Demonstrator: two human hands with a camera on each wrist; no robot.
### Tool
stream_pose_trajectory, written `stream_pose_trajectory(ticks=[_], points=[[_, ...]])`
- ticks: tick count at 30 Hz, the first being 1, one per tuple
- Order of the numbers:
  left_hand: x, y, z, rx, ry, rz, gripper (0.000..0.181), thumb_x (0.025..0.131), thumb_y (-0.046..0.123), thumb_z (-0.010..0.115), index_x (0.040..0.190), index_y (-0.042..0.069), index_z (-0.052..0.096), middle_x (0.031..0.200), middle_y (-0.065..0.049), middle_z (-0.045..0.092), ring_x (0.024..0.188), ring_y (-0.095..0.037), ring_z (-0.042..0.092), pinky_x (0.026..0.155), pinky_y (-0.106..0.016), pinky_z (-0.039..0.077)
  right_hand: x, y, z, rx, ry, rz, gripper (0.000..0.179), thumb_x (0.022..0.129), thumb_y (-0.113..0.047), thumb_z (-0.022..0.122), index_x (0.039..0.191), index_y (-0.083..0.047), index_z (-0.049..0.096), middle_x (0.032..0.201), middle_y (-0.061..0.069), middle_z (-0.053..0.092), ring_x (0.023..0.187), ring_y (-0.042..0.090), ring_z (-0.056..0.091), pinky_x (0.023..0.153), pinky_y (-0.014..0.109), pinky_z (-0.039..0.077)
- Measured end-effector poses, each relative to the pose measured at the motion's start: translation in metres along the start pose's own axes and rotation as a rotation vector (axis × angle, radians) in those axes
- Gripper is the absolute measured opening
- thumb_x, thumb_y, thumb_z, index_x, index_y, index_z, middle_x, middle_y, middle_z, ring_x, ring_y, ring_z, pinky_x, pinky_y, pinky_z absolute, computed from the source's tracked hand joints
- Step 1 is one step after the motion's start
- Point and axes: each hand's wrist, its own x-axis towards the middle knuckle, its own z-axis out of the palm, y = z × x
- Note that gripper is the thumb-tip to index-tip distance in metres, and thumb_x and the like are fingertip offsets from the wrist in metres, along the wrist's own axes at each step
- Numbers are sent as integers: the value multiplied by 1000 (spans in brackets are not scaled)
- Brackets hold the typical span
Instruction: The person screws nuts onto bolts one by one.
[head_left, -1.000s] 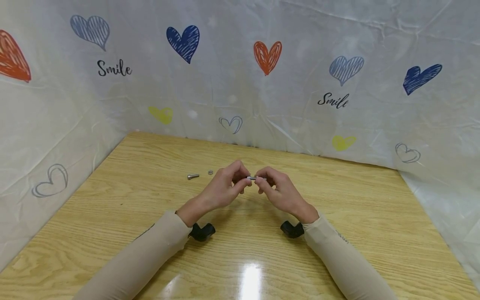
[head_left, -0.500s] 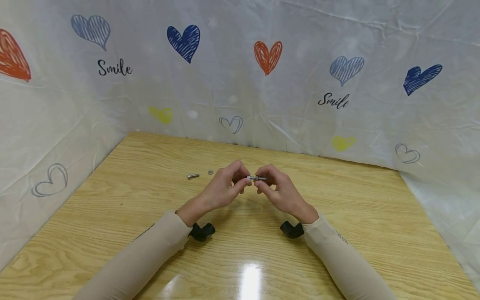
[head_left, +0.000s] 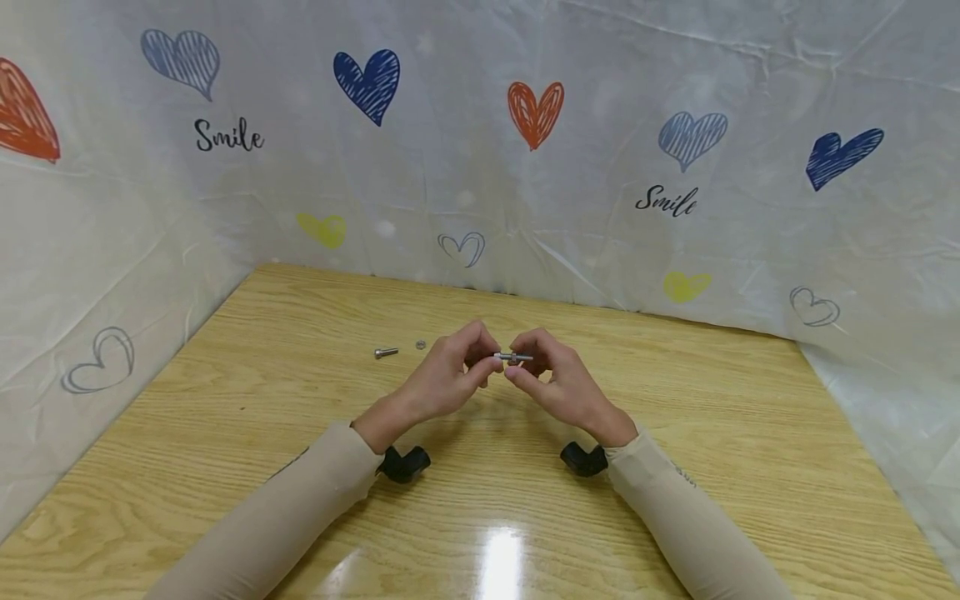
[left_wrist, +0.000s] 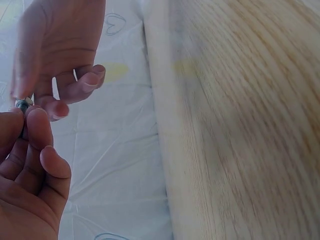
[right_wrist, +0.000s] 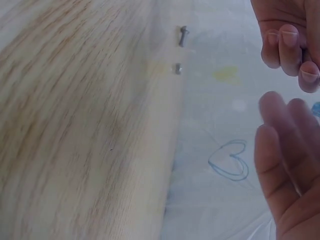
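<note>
My left hand pinches a silver bolt near its left end, above the middle of the table. A nut sits partway along the shank, whose end points right. My right hand is around the nut, its thumb and index finger spread apart, the thumb just below. In the left wrist view a right fingertip comes close to the nut; whether it touches is unclear. The right wrist view hides the held bolt behind the left fingers.
A second bolt and a loose nut lie on the wooden table, left of my hands. Black curved pieces show at both wrists. A white cloth with printed hearts stands behind the table.
The right thumb and fingers have parted from their pinch on the nut, which now shows between them. The left hand keeps its hold on the bolt.
</note>
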Motion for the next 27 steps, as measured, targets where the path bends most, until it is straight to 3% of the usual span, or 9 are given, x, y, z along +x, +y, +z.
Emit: stream_pose_trajectory(ticks=[4, 9, 13, 17, 22, 27], points=[[0, -1, 0, -4, 6, -2, 4, 96, 10, 58, 96, 9, 54, 76, 0, 57, 60, -29, 56, 53, -30, 45, 1, 1, 1, 25, 16, -30, 22, 94, -8, 61, 113, -2, 51, 101, 9, 60, 81, 19, 66, 72, 36, 55], [-1, 5, -1, 9, 14, -1, 4, 96, 9, 57, 96, 8, 54, 76, 0, 57, 59, -20, 56, 52, -28, 45, 2, -12, 0, 57, 11, -43, 16, 94, 2, 57, 109, 1, 51, 96, 16, 61, 74, 31, 64, 69, 38, 55], [0, 5, 0, 8, 7, -2, 4, 96, 8, 57, 96, 7, 53, 76, 0, 58, 59, -24, 57, 53, -29, 45, 1, -10, -1, 21, 4, -29, 8, 98, -7, 53, 103, -3, 58, 92, 6, 61, 73, 25, 64, 62, 31, 52], [0, 2, 1, 8, -2, 4, 4, 97, 9, 57, 96, 6, 53, 76, 1, 57, 60, -30, 57, 53, -29, 46, 0, 0, 0, -21, 6, -24, 17, 102, -19, 49, 97, -10, 63, 86, 0, 61, 72, 17, 62, 56, 30, 47], [0, 1, 0, 5, -3, 2, 4, 96, 7, 57, 97, 4, 54, 76, 0, 57, 60, -28, 57, 54, -28, 45, -1, 1, 0, -1, 5, -2, 11, 100, -22, 53, 106, -14, 60, 94, 2, 61, 75, 21, 63, 60, 32, 49], [0, 0, 0, 2, 7, 0, 5, 96, 9, 58, 98, 6, 54, 77, 0, 58, 60, -26, 57, 54, -30, 46, 0, -3, 0, -4, 23, -7, 20, 94, -12, 63, 112, -10, 54, 102, 5, 59, 81, 18, 63, 71, 34, 53]])
